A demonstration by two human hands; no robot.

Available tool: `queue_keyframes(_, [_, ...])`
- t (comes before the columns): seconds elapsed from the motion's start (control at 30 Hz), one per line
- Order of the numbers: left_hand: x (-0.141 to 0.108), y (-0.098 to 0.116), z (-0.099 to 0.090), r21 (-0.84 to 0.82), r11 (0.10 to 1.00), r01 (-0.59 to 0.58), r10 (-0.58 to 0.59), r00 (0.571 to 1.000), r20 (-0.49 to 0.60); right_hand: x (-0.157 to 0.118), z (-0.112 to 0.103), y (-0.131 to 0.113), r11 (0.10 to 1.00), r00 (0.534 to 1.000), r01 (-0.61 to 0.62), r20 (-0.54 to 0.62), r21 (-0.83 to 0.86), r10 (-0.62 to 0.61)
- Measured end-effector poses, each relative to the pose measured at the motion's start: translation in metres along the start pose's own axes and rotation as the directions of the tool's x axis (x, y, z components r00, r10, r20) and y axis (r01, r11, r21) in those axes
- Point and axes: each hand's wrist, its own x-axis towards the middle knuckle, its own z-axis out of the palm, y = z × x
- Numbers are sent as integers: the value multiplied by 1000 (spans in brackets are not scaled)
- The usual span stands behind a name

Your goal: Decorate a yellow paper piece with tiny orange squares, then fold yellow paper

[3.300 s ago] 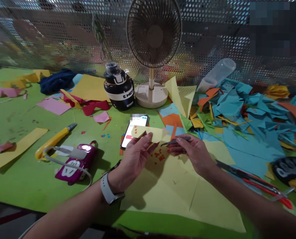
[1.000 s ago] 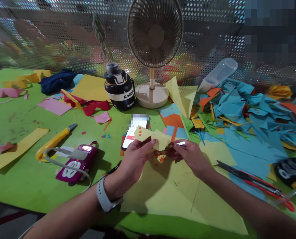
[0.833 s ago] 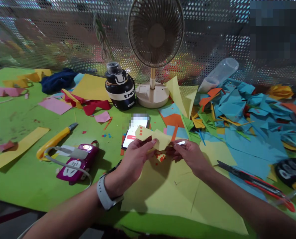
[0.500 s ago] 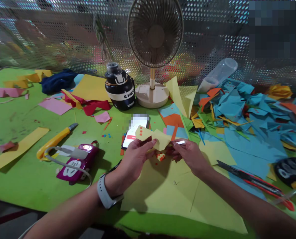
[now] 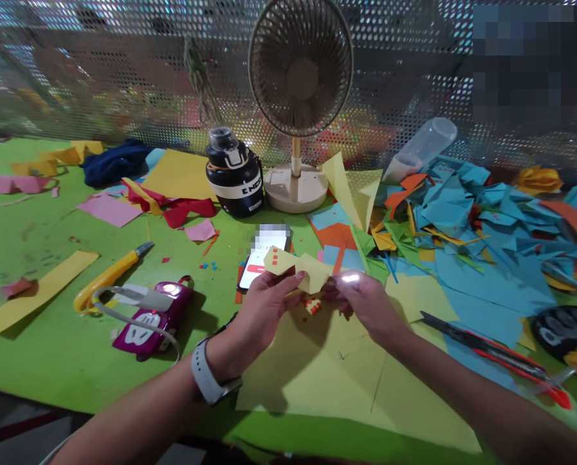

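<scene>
A small yellow folded paper [image 5: 312, 272] with red squares on its left part is pinched by my left hand [image 5: 269, 303], which wears a grey watch band. My right hand [image 5: 366, 300] is closed at the paper's right edge, with a shiny, bright object [image 5: 350, 278] showing at its fingers; what that is I cannot make out. Beneath both hands lies a large yellow sheet [image 5: 327, 374]. Small red bits [image 5: 312, 306] show just below the held paper. A lit phone [image 5: 269, 242] lies behind my left hand.
A fan [image 5: 295, 187] and a black bottle [image 5: 234, 177] stand at the back. Blue paper pieces [image 5: 443, 200] are heaped at the right, near a red and black cutter [image 5: 496, 352] and a tape roll. A yellow cutter [image 5: 108, 278] and a purple device [image 5: 155, 320] lie left.
The view has shifted slightly. The bright object at my right fingers now looks wider and glares more. Both hands stay nearly in place on the yellow paper.
</scene>
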Motion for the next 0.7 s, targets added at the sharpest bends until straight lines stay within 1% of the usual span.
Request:
queue_keyframes(0.1, [0,0,0,-7,1000,11,-11,1000,7,1,-1,2,1000,1000,3,-13,-6,-3])
queue_keyframes(0.33, [1,1,-1,13,1000,25,-25,1000,-18,2,-5,5,999,999,11,-44,-42,-13])
queue_keyframes(0.53, [2,2,0,-6,999,46,-46,998,-41,3,-4,7,997,999,19,-32,-70,-21])
queue_keyframes(0.7, [2,1,0,3,999,34,-34,999,-14,3,-4,6,997,1000,14,-21,-76,-16])
